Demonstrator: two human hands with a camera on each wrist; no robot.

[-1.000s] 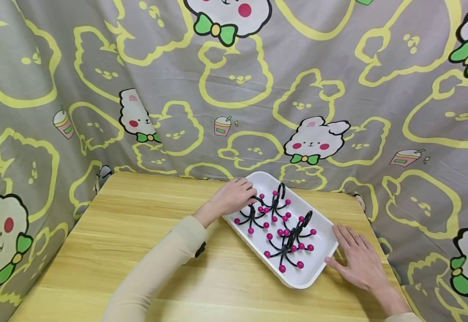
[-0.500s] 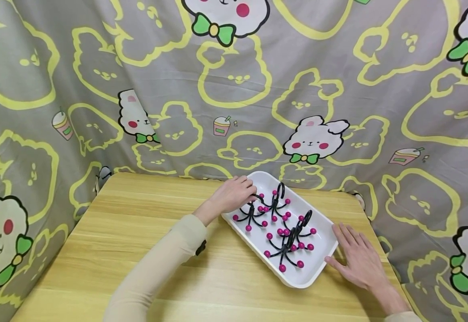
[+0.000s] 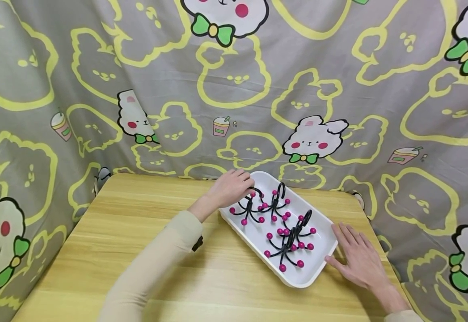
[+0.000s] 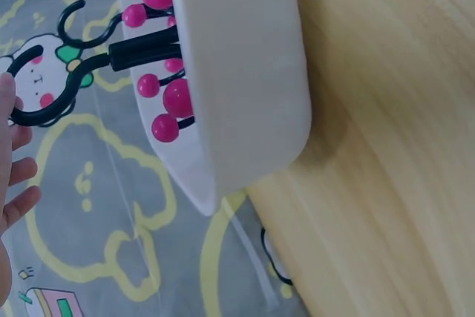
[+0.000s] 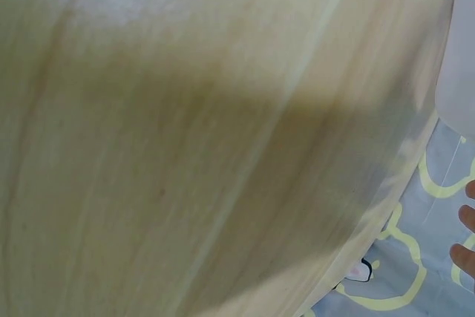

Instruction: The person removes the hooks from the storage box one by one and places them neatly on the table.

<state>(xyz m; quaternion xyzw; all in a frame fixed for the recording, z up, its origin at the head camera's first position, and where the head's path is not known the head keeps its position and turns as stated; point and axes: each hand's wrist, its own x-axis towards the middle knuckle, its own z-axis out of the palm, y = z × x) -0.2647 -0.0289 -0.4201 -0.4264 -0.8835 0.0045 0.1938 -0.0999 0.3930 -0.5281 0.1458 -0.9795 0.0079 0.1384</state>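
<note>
My left hand [image 3: 230, 187] pinches the top hook of a black multi-arm hanger [image 3: 249, 206] at the tray's far left side. Pink balls tip its curved arms. In the left wrist view, the fingertips are at the end of its black hook [image 4: 52, 115]. The white tray [image 3: 243, 230] sits slantwise on the table and bears several such hangers, among them one at the back [image 3: 275, 204] and one nearer the front [image 3: 285, 248]. My right hand [image 3: 360, 259] lies with spread, straight fingers along the tray's right end, fingertips right at the rim.
A wooden table [image 3: 169, 268] extends under the tray, with its back edge close to a grey patterned curtain [image 3: 157, 58]. The curtain also hangs along both sides. Two hangers in the tray's front half overlap each other.
My left hand has shifted slightly up and to the left, and the hanger it pinches has moved with it. The right hand, the tray and the other hangers stay put.
</note>
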